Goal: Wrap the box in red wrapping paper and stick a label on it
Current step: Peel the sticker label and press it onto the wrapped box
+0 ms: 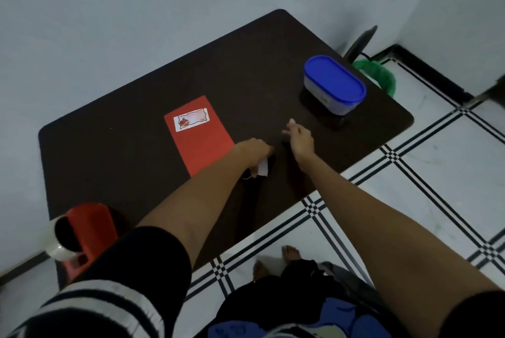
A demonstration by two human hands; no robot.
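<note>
A box wrapped in red paper point(200, 141) lies flat on the dark table point(123, 151), a picture label point(191, 119) stuck near its far end. My left hand point(255, 150) hovers at the box's right near corner, fingers curled round a small white scrap of paper point(263, 167). Just to the right, my right hand point(299, 138) is over the bare table with its fingers stretched out, holding nothing.
A tub with a blue lid point(334, 83) stands at the table's far right. A red tape dispenser with a tape roll point(82, 231) sits at the near left corner. A green bin point(378, 75) and tiled floor lie beyond the right edge.
</note>
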